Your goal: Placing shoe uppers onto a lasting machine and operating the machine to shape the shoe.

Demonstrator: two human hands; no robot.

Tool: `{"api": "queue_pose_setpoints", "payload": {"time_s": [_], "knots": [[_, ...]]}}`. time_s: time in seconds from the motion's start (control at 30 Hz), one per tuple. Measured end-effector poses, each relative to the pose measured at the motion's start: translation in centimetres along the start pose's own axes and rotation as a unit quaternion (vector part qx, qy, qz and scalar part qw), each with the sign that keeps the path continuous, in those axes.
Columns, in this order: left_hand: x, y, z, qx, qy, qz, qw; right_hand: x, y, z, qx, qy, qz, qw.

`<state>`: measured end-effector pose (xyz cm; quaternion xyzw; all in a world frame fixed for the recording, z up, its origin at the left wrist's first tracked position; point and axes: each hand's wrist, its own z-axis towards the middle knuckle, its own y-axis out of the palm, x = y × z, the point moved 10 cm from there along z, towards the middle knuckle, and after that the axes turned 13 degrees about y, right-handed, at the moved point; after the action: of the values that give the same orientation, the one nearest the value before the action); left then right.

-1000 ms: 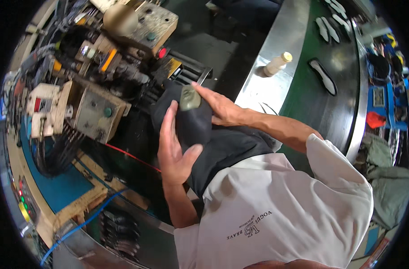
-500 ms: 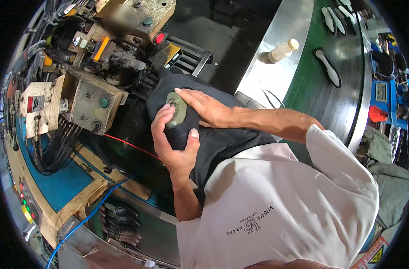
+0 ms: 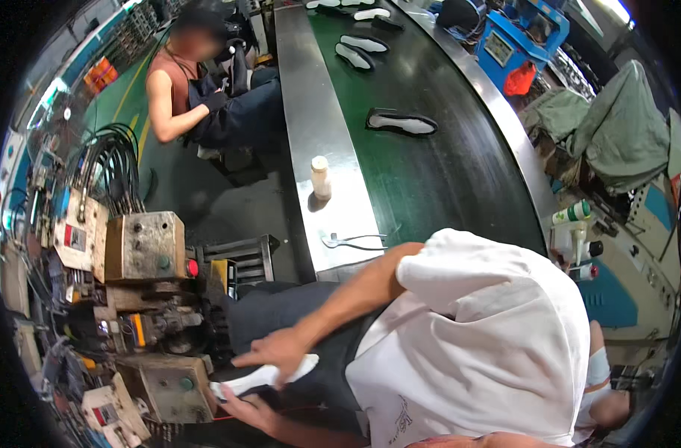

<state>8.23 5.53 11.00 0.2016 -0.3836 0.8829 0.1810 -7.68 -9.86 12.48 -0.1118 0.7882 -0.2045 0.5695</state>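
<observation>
Over my lap lies a dark shoe (image 3: 254, 380), its long white sole side facing up. My left hand (image 3: 251, 413) is closed round the end nearest the machine, with the fingertips at the sole's edge. Across the middle of the sole reaches my right hand (image 3: 279, 352), its fingers spread and one stretched toward the machine. That hand is slightly smeared by motion and seems to touch the sole without gripping it. The shoe's dark sides blend into my dark trousers, so its underside is hidden.
A pale bottle (image 3: 320, 179) and pliers (image 3: 355, 241) stand and lie on the metal ledge (image 3: 310, 97). Beyond it, a green conveyor (image 3: 445, 179) carries several shoes. A grimy machine (image 3: 154, 246) with a red button is at left. A co-worker (image 3: 183, 97) sits farther off.
The view has swung toward the conveyor and co-worker. The shoe, earlier showing a green top between both hands, now shows its white sole. My right hand has moved across it, fingers spread.
</observation>
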Motion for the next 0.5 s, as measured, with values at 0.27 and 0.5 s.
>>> {"api": "queue_pose_setpoints", "payload": {"time_s": [0.27, 0.5], "knots": [[-5.0, 5.7, -7.3, 0.013, -0.211, -0.153, 0.965, 1.2, 2.8, -5.3, 0.08, -0.11, -0.279, 0.951], [-3.6, 8.6, -5.6, 0.277, -0.447, -0.391, 0.756, 1.6, -2.4, -4.4, 0.131, -0.036, -0.181, 0.974]]}}
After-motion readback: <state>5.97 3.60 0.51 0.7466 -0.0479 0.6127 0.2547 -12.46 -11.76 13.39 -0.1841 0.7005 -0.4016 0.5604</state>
